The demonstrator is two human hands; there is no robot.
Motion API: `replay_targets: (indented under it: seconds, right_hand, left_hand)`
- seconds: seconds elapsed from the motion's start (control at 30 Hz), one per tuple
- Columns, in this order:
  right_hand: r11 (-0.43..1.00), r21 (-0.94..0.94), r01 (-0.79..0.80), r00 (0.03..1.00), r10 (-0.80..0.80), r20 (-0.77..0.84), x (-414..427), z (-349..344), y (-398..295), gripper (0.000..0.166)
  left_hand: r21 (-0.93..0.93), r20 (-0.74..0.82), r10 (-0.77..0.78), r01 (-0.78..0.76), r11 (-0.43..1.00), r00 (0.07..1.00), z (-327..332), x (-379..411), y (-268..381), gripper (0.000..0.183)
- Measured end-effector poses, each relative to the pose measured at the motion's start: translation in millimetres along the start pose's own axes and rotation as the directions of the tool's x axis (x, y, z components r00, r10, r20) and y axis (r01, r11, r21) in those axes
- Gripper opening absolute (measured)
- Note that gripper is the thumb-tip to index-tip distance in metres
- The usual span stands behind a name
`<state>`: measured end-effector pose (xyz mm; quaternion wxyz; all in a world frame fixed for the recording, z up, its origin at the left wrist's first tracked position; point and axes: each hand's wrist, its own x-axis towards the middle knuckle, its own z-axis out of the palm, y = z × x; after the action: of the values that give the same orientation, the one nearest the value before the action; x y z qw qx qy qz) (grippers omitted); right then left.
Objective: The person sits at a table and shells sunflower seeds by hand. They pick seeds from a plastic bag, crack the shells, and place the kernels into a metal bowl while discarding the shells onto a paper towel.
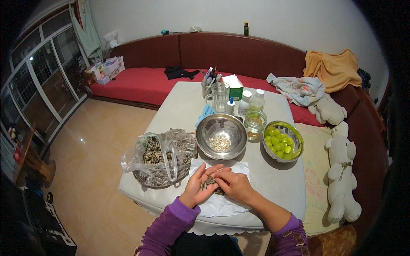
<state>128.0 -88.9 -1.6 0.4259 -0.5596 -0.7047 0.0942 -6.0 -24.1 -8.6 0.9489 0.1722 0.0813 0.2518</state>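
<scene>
My left hand (199,185) is palm up over a white paper sheet (224,209), with a small pile of striped sunflower seeds (208,182) in it. The thumb and fingers of my right hand (235,185) come together at these seeds; whether one is pinched between them is hidden. More dark seeds or shells (219,191) show on the paper beneath my hands. Beyond the paper, a steel bowl (206,128) contains pale shelled kernels (220,142). To the left, an open clear plastic bag (174,160) full of unshelled sunflower seeds (153,152) rests on the table.
On the white-covered table (166,112), a bowl of green grapes (279,144) stands right. A glass jar (255,124), a glass mug (220,97), white-capped bottles (245,102) and a pen holder (209,86) stand behind. A red sofa (137,83) and a plush bear (342,176) surround the table.
</scene>
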Motion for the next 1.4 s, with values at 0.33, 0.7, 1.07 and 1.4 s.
replay_targets:
  seconds: [0.33,0.7,1.07,1.4]
  right_hand:
    - [0.917,0.294,-0.270,0.958,0.287,-0.016,4.2,-12.1,-7.3,0.010]
    - [0.903,0.287,-0.320,0.947,0.309,0.084,8.8,-28.5,-3.5,0.009]
    - [0.978,-0.134,0.161,0.987,-0.156,0.043,-1.4,2.7,-8.4,0.019]
    - [0.673,0.649,-0.355,0.918,0.382,0.106,2.9,-3.6,-2.2,0.015]
  left_hand:
    - [0.033,-0.006,-0.003,0.003,0.999,1.000,-26.6,2.2,-2.4,0.033]
    - [-0.136,-0.205,0.244,-0.275,0.952,0.948,-11.7,-1.6,4.6,0.029]
    - [-0.065,0.019,0.110,-0.108,0.992,0.994,-4.2,-0.8,-0.7,0.047]
    - [0.159,-0.186,0.062,-0.033,0.987,0.981,-4.5,-4.8,-2.7,0.024]
